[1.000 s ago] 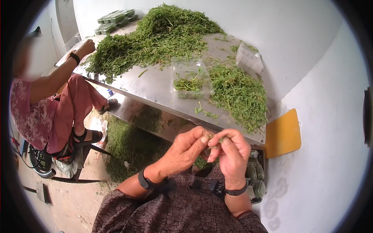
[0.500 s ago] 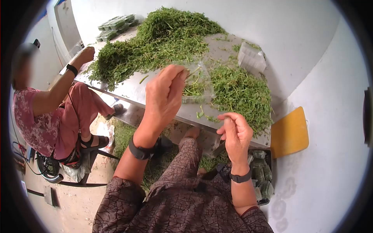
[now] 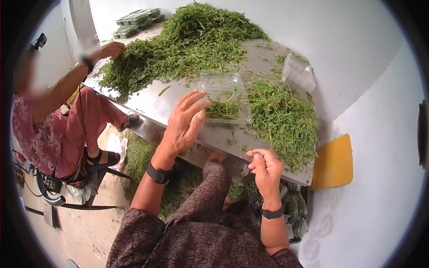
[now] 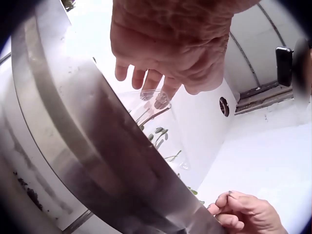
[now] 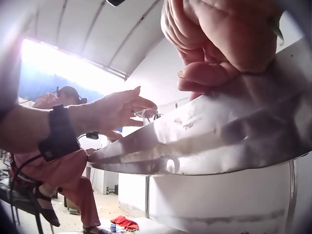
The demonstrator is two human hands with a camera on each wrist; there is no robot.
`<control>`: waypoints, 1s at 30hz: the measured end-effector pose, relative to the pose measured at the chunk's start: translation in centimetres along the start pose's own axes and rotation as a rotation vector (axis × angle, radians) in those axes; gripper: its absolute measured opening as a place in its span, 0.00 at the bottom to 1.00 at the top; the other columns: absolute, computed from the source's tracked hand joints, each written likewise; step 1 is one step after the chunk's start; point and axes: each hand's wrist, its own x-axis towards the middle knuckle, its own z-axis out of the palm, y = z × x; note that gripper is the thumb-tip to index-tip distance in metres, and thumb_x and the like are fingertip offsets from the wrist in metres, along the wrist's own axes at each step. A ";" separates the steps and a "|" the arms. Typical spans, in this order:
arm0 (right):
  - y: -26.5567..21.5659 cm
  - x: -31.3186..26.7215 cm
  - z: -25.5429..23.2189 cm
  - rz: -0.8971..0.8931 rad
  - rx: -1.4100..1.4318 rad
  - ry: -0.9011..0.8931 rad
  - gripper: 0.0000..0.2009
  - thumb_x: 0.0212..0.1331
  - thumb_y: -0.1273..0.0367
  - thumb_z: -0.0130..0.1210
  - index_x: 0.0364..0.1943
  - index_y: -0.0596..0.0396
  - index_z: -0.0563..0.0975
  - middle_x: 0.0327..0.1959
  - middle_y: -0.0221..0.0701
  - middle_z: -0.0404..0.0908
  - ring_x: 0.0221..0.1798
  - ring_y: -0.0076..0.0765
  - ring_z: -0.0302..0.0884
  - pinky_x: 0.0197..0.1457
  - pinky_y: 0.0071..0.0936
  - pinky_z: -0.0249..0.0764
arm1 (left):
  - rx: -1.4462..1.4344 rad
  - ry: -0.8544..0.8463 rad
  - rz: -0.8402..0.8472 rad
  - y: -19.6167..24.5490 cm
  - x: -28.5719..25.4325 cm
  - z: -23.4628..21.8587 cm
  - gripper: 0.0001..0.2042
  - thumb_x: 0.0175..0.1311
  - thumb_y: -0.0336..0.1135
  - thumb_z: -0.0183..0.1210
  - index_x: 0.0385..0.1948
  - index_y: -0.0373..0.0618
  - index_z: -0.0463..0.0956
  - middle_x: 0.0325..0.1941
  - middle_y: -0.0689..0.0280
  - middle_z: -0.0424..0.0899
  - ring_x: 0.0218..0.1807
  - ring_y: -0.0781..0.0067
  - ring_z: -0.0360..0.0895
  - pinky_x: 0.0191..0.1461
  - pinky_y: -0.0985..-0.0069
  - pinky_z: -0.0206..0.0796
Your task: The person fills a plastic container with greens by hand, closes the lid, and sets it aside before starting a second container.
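My left hand [image 3: 183, 123] is above the near side of a clear plastic box [image 3: 243, 107], its fingers extended and apart. Greens [image 3: 223, 109] lie inside this box, whose lid stands raised at the back. In the left wrist view the left fingertips overlap the box's edge. Just over the table's front edge is my right hand [image 3: 268, 176], fingers curled with the thumb against the index finger. A bit of green sprig [image 5: 277, 31] pokes out from it in the right wrist view. Right of the box lies a pile of loose greens [image 3: 283, 120].
A large heap of greens [image 3: 196, 44] covers the back of the metal table [image 3: 152, 100]. Packed boxes [image 3: 138, 20] are stacked behind it, empty clear boxes [image 3: 298, 75] at right. Another person [image 3: 49, 116] sits at left, one hand at the heap. A yellow board [image 3: 333, 163] leans by the wall.
My hands were together, pinching small greens. The left then reached forward over the clear box, and its fingers have now spread and drawn back slightly. The other person's hand moved to the heap.
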 end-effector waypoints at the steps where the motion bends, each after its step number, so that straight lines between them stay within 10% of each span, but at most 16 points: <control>1: 0.2 0.0 0.1 0.003 -0.004 -0.008 0.08 0.67 0.70 0.50 0.38 0.61 0.78 0.32 0.30 0.81 0.27 0.19 0.76 0.27 0.17 0.71 | -0.031 -0.010 0.012 -0.3 -0.1 0.1 0.21 0.72 0.46 0.41 0.49 0.42 0.78 0.61 0.56 0.74 0.68 0.51 0.62 0.69 0.58 0.54; 6: -1.4 0.7 -0.6 0.115 0.034 -0.035 0.07 0.66 0.72 0.51 0.41 0.61 0.78 0.31 0.30 0.81 0.27 0.20 0.78 0.29 0.16 0.73 | -0.090 -0.012 0.041 -1.8 0.2 1.2 0.23 0.72 0.49 0.38 0.51 0.42 0.77 0.61 0.57 0.74 0.69 0.51 0.61 0.71 0.57 0.51; 11: -5.8 5.2 -1.4 -0.258 -0.264 0.074 0.12 0.62 0.78 0.51 0.49 0.62 0.76 0.50 0.43 0.78 0.34 0.26 0.82 0.33 0.20 0.76 | -0.171 0.002 0.031 -2.6 0.3 2.0 0.26 0.71 0.53 0.37 0.51 0.43 0.77 0.62 0.58 0.74 0.70 0.51 0.60 0.72 0.57 0.48; 17: -4.2 11.8 -0.8 -0.345 -0.746 -0.160 0.17 0.55 0.74 0.54 0.50 0.60 0.76 0.58 0.50 0.73 0.46 0.56 0.79 0.52 0.41 0.75 | -0.077 -0.051 0.045 -2.8 -0.2 1.7 0.27 0.60 0.55 0.50 0.52 0.43 0.76 0.61 0.58 0.74 0.69 0.51 0.61 0.71 0.55 0.50; 25: -1.7 13.8 -1.3 -0.304 -0.807 -0.201 0.11 0.54 0.74 0.55 0.42 0.60 0.81 0.35 0.46 0.83 0.37 0.50 0.82 0.42 0.36 0.76 | -0.139 -0.040 0.058 -2.7 -0.2 1.5 0.25 0.51 0.48 0.61 0.49 0.44 0.78 0.61 0.59 0.75 0.67 0.51 0.64 0.70 0.56 0.55; 30: -4.8 12.6 -1.5 -0.090 -0.313 0.102 0.09 0.58 0.76 0.55 0.41 0.62 0.82 0.27 0.33 0.83 0.23 0.22 0.77 0.26 0.19 0.70 | -0.214 -0.032 0.016 -2.9 -0.4 1.4 0.24 0.52 0.48 0.60 0.47 0.42 0.79 0.60 0.59 0.76 0.66 0.52 0.65 0.70 0.57 0.55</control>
